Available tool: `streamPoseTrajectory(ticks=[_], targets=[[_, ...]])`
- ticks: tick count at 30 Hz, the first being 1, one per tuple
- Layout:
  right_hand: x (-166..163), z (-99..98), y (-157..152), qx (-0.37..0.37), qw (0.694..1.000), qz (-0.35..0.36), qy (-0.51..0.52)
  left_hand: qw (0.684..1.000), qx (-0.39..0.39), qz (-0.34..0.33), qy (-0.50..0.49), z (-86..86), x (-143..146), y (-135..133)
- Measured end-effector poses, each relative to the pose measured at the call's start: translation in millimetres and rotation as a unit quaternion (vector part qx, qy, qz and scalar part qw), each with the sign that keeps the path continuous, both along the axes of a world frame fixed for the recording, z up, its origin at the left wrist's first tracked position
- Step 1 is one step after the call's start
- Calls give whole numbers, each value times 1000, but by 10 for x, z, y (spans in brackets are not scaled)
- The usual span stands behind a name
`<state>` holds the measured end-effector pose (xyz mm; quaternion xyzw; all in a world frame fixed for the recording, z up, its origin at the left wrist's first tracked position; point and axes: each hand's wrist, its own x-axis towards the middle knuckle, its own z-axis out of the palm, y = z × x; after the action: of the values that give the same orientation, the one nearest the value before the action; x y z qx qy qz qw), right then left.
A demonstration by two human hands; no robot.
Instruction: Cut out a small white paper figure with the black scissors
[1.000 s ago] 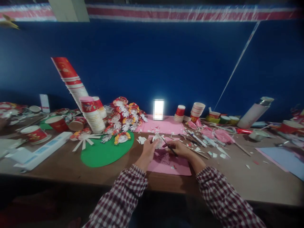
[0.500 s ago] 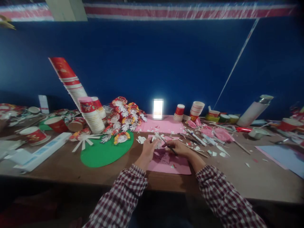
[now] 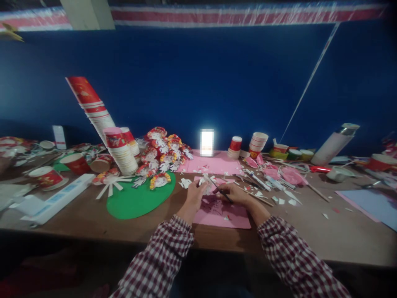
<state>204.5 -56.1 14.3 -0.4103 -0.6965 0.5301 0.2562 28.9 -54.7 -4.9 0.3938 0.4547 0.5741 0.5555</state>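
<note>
My left hand (image 3: 196,195) pinches a small white paper piece (image 3: 207,187) above a pink sheet (image 3: 232,219). In my right hand (image 3: 233,193) is a slim tool (image 3: 223,195) with a dark end and a paler front. The tool's front reaches across to the white piece; whether it touches is too small to tell. Its exact kind is unclear. Dark lines mark the pink sheet under my hands. White paper scraps (image 3: 186,183) lie just left of my left hand.
A green mat (image 3: 133,203) lies left, with paper figures (image 3: 164,155) heaped behind it. Tall stacked paper cups (image 3: 99,116) lean at the back left. Markers (image 3: 257,182) and scraps lie right, near a tilted flask (image 3: 331,145). A blue wall (image 3: 198,82) closes the back.
The whole view has shifted very slightly. Both hands keep nearly the same pose over the pink sheet, still holding the white piece and the slim tool.
</note>
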Motion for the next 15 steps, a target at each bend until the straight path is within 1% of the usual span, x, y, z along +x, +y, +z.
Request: streamPoseTrajectory(ticks=[3, 6, 10, 15], targets=[[-5, 6, -6, -5, 1000, 0, 3, 1000, -15, -4, 1, 31, 6, -18], [-12, 26, -18, -4, 1000, -1, 7, 1000, -8, 6, 3, 45, 9, -25], [-9, 36, -21, 4, 1000, -2, -1, 1000, -3, 3, 0, 15, 9, -8], [3, -9, 0, 19, 1000, -1, -2, 1000, -8, 2, -11, -32, 7, 9]])
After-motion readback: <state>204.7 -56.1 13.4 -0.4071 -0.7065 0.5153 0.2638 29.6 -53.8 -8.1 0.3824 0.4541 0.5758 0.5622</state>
